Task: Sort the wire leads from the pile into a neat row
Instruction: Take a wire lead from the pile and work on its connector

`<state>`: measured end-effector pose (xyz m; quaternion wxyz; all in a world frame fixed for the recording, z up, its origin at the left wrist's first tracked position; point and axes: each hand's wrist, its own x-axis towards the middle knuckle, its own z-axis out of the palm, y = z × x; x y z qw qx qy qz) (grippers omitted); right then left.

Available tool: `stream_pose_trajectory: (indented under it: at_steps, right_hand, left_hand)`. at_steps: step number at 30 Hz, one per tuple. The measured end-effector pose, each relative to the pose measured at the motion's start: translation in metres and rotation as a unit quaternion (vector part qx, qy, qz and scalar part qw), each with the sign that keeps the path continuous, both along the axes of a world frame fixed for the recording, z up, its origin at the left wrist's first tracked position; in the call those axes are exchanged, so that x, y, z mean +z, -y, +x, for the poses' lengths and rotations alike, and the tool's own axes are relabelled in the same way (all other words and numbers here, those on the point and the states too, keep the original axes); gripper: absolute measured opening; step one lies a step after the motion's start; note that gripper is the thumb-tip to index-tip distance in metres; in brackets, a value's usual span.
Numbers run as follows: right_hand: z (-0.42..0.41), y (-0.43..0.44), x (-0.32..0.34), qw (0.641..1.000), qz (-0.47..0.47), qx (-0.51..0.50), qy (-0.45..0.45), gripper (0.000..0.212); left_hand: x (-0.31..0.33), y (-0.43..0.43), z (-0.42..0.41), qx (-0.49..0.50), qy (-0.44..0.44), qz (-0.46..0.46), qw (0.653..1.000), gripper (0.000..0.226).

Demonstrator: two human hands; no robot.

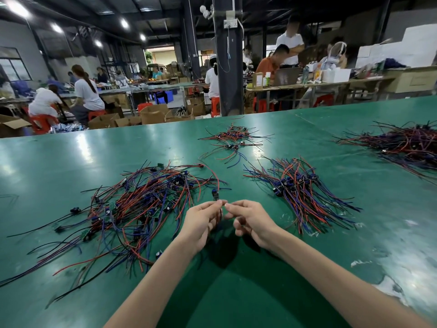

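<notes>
On the table [71, 157], a tangled pile [139, 209] lies left of the hands, a combed row [298, 192] right.

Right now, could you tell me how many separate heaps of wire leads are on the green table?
4: tangled pile at left, combed bundle right of the hands, small heap behind, large heap far right, cut by the frame edge.

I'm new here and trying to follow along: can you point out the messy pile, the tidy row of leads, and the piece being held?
tangled pile [142, 207]: head view, middle of the heap.
sorted row [298, 188]: head view, the lined-up blue parts.
held lead [215, 194]: head view, its dark component above the left hand [201, 223].
</notes>
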<state>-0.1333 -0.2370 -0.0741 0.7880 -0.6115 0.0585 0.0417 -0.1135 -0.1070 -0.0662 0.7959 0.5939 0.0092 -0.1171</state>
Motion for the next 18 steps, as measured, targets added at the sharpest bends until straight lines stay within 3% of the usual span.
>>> stream_pose_trajectory:
  at_steps: [9,14,18]
  right_hand:
    - [-0.0054,-0.0071,-0.0001,0.992,0.102,0.077,-0.012,0.008]
    - [-0.0044,-0.007,-0.0043,0.997,-0.013,0.065,0.03,0.022]
    - [-0.0061,-0.0046,-0.0061,0.991,-0.087,0.085,0.062,0.014]
  left_hand:
    - [0.0032,0.0025,-0.0026,-0.026,-0.065,-0.042,0.997,0.013]
    - [0.0019,0.0004,-0.0041,-0.009,-0.04,-0.009,0.999,0.013]
    - [0.0013,-0.002,-0.0038,0.015,-0.016,-0.003,1.0,0.019]
